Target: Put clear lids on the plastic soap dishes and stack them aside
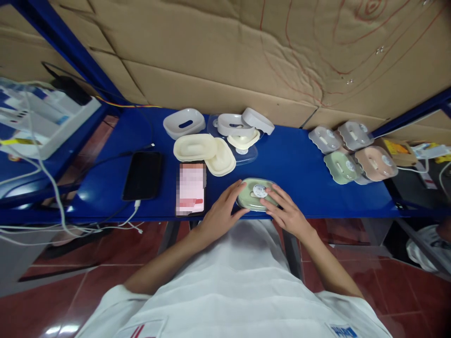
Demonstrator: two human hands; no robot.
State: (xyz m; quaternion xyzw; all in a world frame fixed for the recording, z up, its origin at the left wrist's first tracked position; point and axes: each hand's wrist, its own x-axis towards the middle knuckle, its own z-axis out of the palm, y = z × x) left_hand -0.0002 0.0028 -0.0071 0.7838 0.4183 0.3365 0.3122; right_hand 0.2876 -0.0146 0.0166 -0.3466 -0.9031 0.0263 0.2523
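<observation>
A cardboard wall (197, 56), marked with red curved lines at right, stands behind the work area. Red tiled floor (120, 249) shows beneath the blue table (282, 159). The person wears a white shirt (243, 281). At the far left is a white tray (66, 134) holding assorted items. On the table's right side sits a cluster of covered dishes: two grey ones (324, 139) at the back, a pale green one (340, 167) and a pinkish one (377, 164) in front. A black tablet (143, 176), white cable (136, 211) plugged in at its near edge, lies on the left. Left hand (221, 211): thumb and fingers closed about the left end of the green dish. Right hand (287, 209): fingers spread over the dish's top and right side; whether they grip cannot be determined. Beside the left hand lies a phone (190, 188), screen blurred. Loose grey dishes (185, 123) and cream trays (195, 148) lie behind it, some overlapping. The green dish (252, 202) rests at the table's near edge, between both hands, under a clear cover bearing a round label (260, 190).
</observation>
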